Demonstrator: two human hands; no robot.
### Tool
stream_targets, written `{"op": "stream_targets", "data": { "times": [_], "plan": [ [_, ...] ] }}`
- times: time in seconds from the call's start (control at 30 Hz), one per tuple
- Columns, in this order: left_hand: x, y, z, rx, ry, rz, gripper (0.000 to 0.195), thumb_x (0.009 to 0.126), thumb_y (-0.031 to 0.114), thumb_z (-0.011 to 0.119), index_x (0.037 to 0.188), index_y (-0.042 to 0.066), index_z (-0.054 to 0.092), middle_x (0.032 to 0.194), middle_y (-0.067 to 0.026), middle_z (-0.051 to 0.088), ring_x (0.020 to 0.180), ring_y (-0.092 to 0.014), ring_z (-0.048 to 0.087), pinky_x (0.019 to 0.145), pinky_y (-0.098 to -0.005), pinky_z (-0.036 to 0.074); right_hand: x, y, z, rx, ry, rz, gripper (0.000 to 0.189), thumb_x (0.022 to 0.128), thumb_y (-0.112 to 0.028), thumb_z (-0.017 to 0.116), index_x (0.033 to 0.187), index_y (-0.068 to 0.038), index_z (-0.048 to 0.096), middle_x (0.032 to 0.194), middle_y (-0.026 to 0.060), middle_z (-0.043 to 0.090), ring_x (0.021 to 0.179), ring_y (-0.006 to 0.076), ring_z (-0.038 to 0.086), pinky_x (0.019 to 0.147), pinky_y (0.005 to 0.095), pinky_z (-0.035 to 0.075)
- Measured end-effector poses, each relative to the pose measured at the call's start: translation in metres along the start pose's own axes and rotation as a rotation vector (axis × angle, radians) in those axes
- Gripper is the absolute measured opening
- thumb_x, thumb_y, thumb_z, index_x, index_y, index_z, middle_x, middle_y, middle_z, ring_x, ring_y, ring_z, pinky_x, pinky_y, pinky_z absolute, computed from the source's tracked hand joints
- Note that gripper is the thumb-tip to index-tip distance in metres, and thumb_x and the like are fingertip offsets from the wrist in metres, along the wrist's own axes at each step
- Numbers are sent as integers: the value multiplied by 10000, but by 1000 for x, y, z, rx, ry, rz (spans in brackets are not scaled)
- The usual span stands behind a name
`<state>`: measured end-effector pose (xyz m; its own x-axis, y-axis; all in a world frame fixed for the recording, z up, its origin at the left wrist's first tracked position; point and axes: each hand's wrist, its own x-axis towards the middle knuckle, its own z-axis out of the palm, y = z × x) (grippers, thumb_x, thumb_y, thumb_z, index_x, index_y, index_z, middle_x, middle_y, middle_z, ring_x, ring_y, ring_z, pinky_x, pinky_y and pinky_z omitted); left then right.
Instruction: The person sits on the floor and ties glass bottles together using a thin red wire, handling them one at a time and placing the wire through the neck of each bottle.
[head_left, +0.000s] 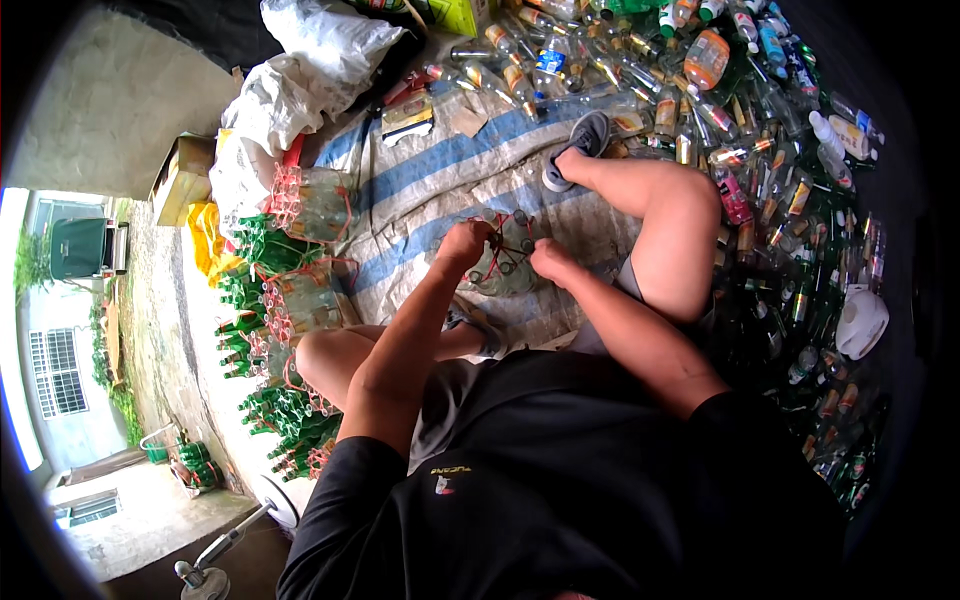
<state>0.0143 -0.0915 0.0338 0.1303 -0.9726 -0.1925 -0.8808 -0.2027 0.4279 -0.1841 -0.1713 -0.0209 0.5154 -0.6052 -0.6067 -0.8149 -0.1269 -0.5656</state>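
Observation:
Between my bent legs stands a bundle of clear glass bottles (506, 281) with their mouths facing up. Red twine (493, 264) crosses among the necks and loops round the bundle. At the bundle's left edge, my left hand (462, 244) is closed on the twine. My right hand (555, 262) is curled at the right edge, beside a bottle neck, with a strand of twine running to it. Its fingertips are partly hidden. Beneath the bundle lies a blue-and-white striped woven plastic sheet (405, 180).
Bundles of green bottles (289, 420) and a clear bottle bundle (319, 206), tied with red twine, line the left. Loose bottles (750, 165) are heaped at the top and right, with a white jug (862, 322). White sacks (277, 97) and a cardboard box (180, 180) stand upper left.

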Motion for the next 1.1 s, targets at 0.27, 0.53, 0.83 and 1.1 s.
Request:
{"op": "stream_targets", "data": {
  "times": [0.27, 0.53, 0.83, 1.1],
  "plan": [
    [25, -28, 10, 33, -140, 92, 198, 851, 153, 531, 946, 136, 704, 945, -143, 682, 888, -347, 648, 773, -408, 521, -20, -17, -17, -94, 86, -104, 265, 846, -183, 599, 1023, 14, 604, 1031, 258, 636, 963, 442, 609, 803, 487, 498],
    [48, -4, -11, -29, -421, -10, 184, 814, 142, 580, 947, 113, 703, 812, -125, 693, 728, -247, 690, 655, -358, 542, -33, -14, -25, -136, 173, -247, 272, 855, -151, 569, 1063, 13, 507, 1008, 286, 623, 978, 452, 593, 846, 523, 464],
    [63, 3, -25, -178, -653, -205, 177, 834, 121, 539, 892, 56, 693, 759, -134, 704, 639, -220, 692, 567, -358, 563, -42, -22, -34, -141, 111, -270, 357, 849, -153, 543, 1168, 4, 509, 1074, 260, 623, 1010, 426, 596, 861, 505, 470],
    [78, 32, -26, 371, -603, -1, 185, 781, 112, 601, 905, 46, 721, 941, -182, 704, 876, -313, 694, 743, -414, 566, -29, -1, -9, -147, 294, -438, 378, 835, -147, 509, 1174, 19, 527, 1028, 255, 635, 952, 421, 611, 836, 502, 482]
  ]
}}
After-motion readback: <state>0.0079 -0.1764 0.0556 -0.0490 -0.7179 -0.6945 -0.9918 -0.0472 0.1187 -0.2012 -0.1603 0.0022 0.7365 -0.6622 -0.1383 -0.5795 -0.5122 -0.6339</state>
